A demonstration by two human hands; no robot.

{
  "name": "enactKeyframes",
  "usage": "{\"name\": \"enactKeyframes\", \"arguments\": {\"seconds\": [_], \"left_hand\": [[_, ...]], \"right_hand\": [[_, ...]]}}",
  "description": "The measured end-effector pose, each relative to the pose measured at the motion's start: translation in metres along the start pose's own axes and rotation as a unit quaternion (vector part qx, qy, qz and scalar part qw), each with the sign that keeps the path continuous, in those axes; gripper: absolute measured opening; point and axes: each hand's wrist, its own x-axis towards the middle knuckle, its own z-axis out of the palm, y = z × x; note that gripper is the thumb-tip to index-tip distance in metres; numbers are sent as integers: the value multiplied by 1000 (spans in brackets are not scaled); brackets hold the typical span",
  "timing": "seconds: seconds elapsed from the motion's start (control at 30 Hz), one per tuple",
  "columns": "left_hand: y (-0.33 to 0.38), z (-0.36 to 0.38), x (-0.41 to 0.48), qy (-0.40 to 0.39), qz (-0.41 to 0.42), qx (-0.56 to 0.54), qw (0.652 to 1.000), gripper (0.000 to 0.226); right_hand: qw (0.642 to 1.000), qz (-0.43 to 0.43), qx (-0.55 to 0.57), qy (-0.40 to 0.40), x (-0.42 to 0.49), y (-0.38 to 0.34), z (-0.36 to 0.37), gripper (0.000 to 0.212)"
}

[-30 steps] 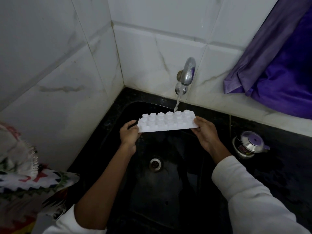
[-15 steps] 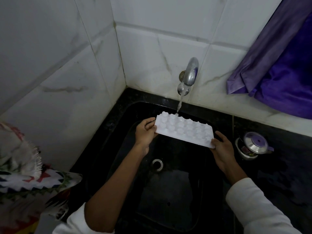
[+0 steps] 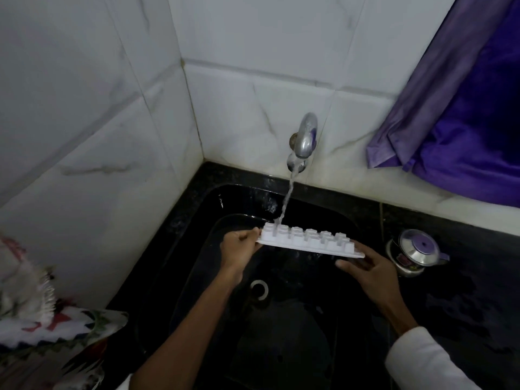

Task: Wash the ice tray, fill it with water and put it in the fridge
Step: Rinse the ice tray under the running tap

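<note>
As the tray (image 3: 309, 242) slid right and levelled, bumps up, over the sink (image 3: 295, 347), the tap (image 3: 305, 136) stream reached its left end. Left hand (image 3: 239, 249) and right hand (image 3: 368, 270) gripped the ends. Probably still washing; filling not begun.

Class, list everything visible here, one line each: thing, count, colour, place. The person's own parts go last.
marbled wall tiles: several, white, behind and left.
chrome wall tap: one, silver, back wall.
black sink basin: one, black, below tap.
round metal drain: one, silver, basin floor.
white plastic ice tray: one, white, over the sink, bumps up.
water stream: one, clear, tap to tray's left end.
small lidded steel pot: one, silver and purple, right of sink.
purple cloth: one, purple, hanging upper right.
patterned cloth: one, multicoloured, lower left.
white sleeves: two, white, bottom edge.
left hand: one, grips tray's left end.
right hand: one, holds tray's right end.
</note>
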Motion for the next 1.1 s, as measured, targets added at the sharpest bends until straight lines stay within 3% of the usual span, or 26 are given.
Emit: {"name": "enactKeyframes", "arguments": {"seconds": [0.1, 0.23, 0.3, 0.4, 0.6, 0.7, 0.77, 0.83, 0.9, 1.0, 1.1], "left_hand": [[5, -11, -12, -13, 29, 82, 996, 34], [4, -27, -19, -42, 95, 245, 964, 40], [4, -32, -19, -63, 133, 283, 948, 43], [2, -37, -22, -97, 141, 204, 964, 33], [-24, -54, -33, -87, 94, 134, 983, 27], [-38, -63, -33, -53, 42, 135, 989, 20], [-40, -64, -32, -23, 30, 108, 993, 19], [-35, -63, -32, 7, 30, 83, 996, 19], [-26, -67, -33, 16, 31, 71, 997, 20], [-19, -79, -31, -5, 46, 93, 995, 22], [-16, -86, -31, -24, 60, 111, 992, 22]], "right_hand": [[984, -63, -135, 96, 4, -2, 4, 11], [977, -21, -174, 118, 8, -7, 15, 43], [979, 20, -163, 118, 6, -16, 22, 46], [988, 65, -95, 105, 4, -20, 30, 36], [978, 132, -159, -9, -4, -1, 39, 35], [932, 155, -305, -118, 5, -5, 38, 51], [919, 104, -363, -111, 18, -21, 45, 48], [941, 34, -330, -64, 34, -52, 55, 41], [974, -16, -225, -33, 50, -84, 70, 36], [996, 9, -79, -31, 85, -119, 94, 28], [995, 66, 49, -54, 125, -139, 111, 31]]}}
